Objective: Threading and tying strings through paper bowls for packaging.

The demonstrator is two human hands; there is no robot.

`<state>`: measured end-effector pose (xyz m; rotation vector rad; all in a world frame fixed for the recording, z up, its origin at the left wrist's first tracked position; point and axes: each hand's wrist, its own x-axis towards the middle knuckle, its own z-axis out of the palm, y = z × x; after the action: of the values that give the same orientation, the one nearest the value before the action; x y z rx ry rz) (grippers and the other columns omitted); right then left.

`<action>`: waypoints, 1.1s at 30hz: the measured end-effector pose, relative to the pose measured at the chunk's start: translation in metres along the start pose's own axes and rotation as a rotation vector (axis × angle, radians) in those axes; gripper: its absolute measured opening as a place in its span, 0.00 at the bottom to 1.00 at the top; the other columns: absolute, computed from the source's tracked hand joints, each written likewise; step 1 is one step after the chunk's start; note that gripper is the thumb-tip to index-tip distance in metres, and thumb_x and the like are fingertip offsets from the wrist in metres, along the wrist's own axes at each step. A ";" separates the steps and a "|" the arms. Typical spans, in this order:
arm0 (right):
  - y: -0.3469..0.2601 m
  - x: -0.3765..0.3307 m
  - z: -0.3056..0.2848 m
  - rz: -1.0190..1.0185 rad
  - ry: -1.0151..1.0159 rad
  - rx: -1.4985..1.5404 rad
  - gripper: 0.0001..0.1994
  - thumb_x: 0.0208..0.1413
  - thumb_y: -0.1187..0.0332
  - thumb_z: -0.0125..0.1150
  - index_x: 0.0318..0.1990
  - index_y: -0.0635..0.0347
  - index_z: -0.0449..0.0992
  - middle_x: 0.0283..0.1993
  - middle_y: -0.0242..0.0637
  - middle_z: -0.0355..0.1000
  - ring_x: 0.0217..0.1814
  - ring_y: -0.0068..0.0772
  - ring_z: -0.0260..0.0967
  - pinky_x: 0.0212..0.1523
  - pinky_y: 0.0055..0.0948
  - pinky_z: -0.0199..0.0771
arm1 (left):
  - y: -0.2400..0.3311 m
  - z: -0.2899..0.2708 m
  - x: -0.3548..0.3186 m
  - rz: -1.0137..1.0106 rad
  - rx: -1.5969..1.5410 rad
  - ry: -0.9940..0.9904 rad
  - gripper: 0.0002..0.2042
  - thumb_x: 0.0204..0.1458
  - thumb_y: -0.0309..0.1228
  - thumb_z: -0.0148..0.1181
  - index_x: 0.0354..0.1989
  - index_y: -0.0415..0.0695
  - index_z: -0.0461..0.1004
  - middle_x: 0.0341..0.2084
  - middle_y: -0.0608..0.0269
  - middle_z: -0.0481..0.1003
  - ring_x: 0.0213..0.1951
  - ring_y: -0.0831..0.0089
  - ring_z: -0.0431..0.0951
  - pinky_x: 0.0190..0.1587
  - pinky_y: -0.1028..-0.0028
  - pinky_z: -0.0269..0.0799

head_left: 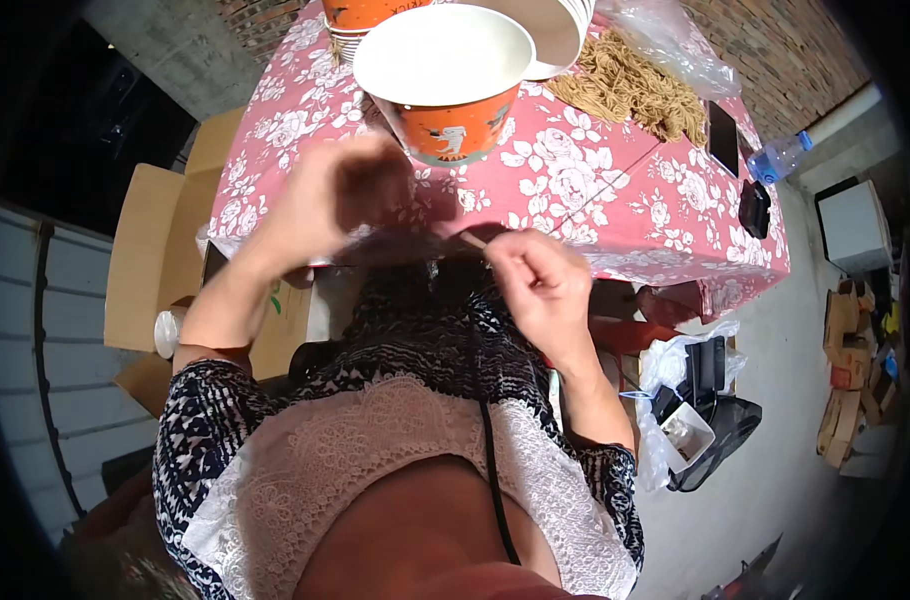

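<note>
An orange paper bucket [450,133] with a white inside and dark printed figures stands near the table's front edge, its mouth tilted toward me. Just below its left side, my left hand [360,190] is raised over the cloth, its fingers in shadow and smeared by motion. Whether it grips anything is not visible. My right hand [542,285] is closed at the table's front edge, thumb and finger pinching a short, thin tan piece [473,240] that points left. A pile of tan cords [630,85] lies on the table right of the bucket.
Behind the bucket are stacked orange buckets [365,14] and nested white ones [560,35]. A phone [722,138], a black case [754,210] and a plastic bottle [778,158] lie at the table's right. A cardboard box [150,260] stands left; a bag [720,440] sits on the floor right.
</note>
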<state>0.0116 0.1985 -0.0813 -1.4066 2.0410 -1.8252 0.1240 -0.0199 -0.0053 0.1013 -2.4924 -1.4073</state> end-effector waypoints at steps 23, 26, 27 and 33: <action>0.001 0.033 0.003 0.274 0.333 0.445 0.05 0.59 0.77 0.60 0.31 0.66 0.78 0.20 0.16 0.63 0.22 0.06 0.53 0.22 0.14 0.54 | 0.013 -0.014 0.057 0.083 0.337 -0.124 0.14 0.64 0.33 0.51 0.44 0.34 0.77 0.29 0.66 0.78 0.36 0.80 0.77 0.41 0.79 0.70; 0.006 0.041 0.004 0.297 0.306 0.462 0.06 0.59 0.76 0.60 0.29 0.66 0.78 0.19 0.17 0.64 0.21 0.07 0.55 0.22 0.14 0.55 | 0.013 -0.016 0.066 0.120 0.302 -0.094 0.13 0.63 0.31 0.51 0.44 0.34 0.77 0.27 0.64 0.78 0.31 0.80 0.76 0.34 0.78 0.70; 0.006 0.043 0.003 0.311 0.299 0.454 0.06 0.58 0.76 0.60 0.29 0.66 0.78 0.18 0.18 0.64 0.21 0.07 0.55 0.21 0.14 0.55 | 0.013 -0.017 0.068 0.121 0.304 -0.091 0.13 0.63 0.31 0.51 0.44 0.34 0.77 0.27 0.64 0.78 0.31 0.80 0.76 0.34 0.78 0.70; 0.007 0.049 0.004 0.330 0.280 0.414 0.06 0.58 0.75 0.60 0.29 0.66 0.78 0.18 0.17 0.63 0.21 0.08 0.54 0.21 0.15 0.56 | 0.021 -0.020 0.073 -0.025 0.309 -0.185 0.13 0.64 0.32 0.50 0.46 0.36 0.77 0.29 0.69 0.78 0.35 0.84 0.74 0.38 0.82 0.68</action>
<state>-0.0183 0.1628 -0.0632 -0.6998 1.7183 -2.2085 0.0614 -0.0395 0.0372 0.0666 -2.8555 -1.0730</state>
